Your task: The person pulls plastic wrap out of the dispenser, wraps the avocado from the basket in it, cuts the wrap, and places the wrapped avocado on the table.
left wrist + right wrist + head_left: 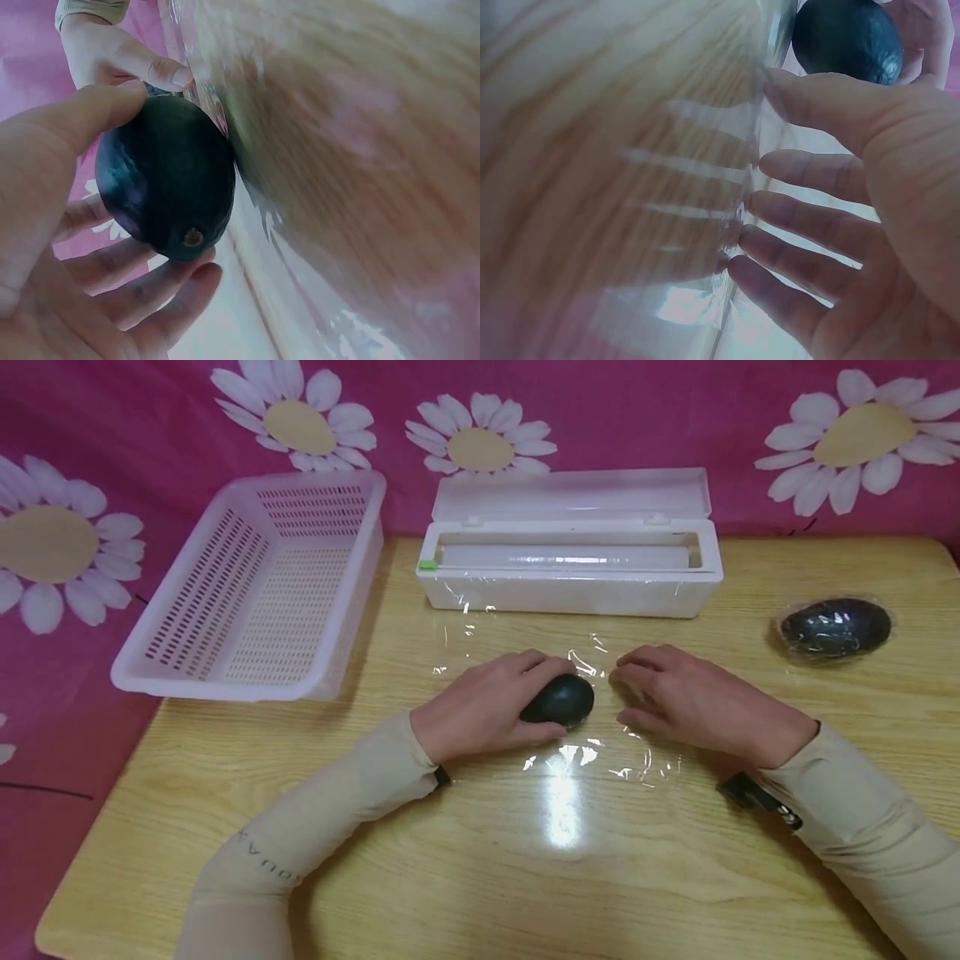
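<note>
My left hand grips a dark avocado from its left side, thumb and fingers around it. In the left wrist view the avocado shows its brown stem scar. Under it a sheet of clear cling film lies spread on the table, glinting and wrinkled. To the right, my right hand is apart from the avocado, its fingers loosely bent with the tips down at the film. The right wrist view shows these fingertips at the film surface, nothing held between them.
Behind the hands stands a white cling film box, lid up, roll inside. A white plastic basket is at the back left. A film-wrapped dark oval fruit lies on the wooden table at the right. A flowered pink cloth hangs behind.
</note>
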`<state>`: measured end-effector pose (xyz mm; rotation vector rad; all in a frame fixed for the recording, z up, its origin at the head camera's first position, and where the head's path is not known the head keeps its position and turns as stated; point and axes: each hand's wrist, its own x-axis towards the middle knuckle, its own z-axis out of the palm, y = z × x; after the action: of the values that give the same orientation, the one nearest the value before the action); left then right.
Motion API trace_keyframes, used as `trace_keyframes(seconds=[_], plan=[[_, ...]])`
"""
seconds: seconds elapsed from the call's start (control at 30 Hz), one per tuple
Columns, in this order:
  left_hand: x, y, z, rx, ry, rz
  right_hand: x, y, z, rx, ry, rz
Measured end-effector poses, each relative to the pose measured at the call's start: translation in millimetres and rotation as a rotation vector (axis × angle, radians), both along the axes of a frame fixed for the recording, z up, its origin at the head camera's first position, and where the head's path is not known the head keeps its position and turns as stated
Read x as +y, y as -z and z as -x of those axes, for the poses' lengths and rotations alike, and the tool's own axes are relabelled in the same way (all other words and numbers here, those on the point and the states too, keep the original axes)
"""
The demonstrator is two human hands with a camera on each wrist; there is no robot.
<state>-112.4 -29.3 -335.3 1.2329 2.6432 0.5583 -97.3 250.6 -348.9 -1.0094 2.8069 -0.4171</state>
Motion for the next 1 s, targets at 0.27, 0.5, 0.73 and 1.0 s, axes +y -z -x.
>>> trace_keyframes(seconds=[0.27,0.5,0.73,1.0], plan=[[-5.1,-1.4,1.3,0.044,-0.007,-0.013,-0.5,-0.4,1.1,0.0,0.0,-0.002],[-6.3,-3.3,1.7,0.055,-0.005,-0.002,-1.3,-0.9,1.7,-0.019,0.007,0.002],[-10.8,-4.9,0.4,0.056,-0.03,-0.005,-0.7,-1.5,1.5,-0.029,0.008,0.001],[-24.1,-5.4,-1.7,0.037,-0.092,-0.029,1.1,-1.8,-0.7,-0.048,0.02,-0.003]])
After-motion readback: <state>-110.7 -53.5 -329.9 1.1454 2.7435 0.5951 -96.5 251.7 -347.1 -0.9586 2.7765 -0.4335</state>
